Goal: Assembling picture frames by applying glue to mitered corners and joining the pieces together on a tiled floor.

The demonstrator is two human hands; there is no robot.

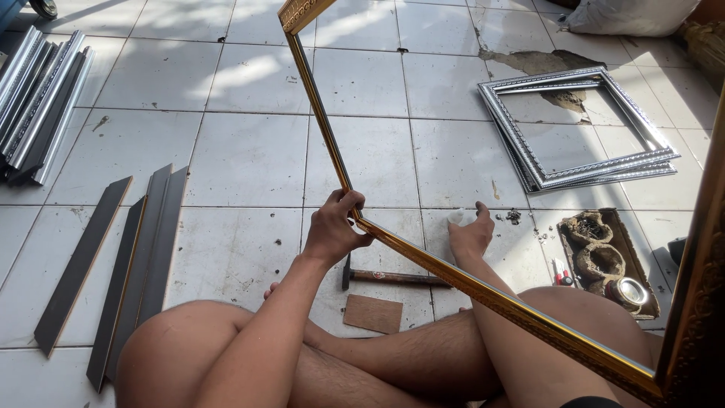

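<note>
left hand [330,230] grip pinching gold picture frame [423,261] corner | right hand [470,236] spread on floor [249,159] | frame likely light, stiff, joints fragile; hold rails near corners

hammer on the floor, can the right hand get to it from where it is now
Probably yes. The right hand rests on the tiled floor beyond the gold frame, and the hammer lies close by on the near side. The frame rail crosses between them, so the hand would reach under it.
</note>
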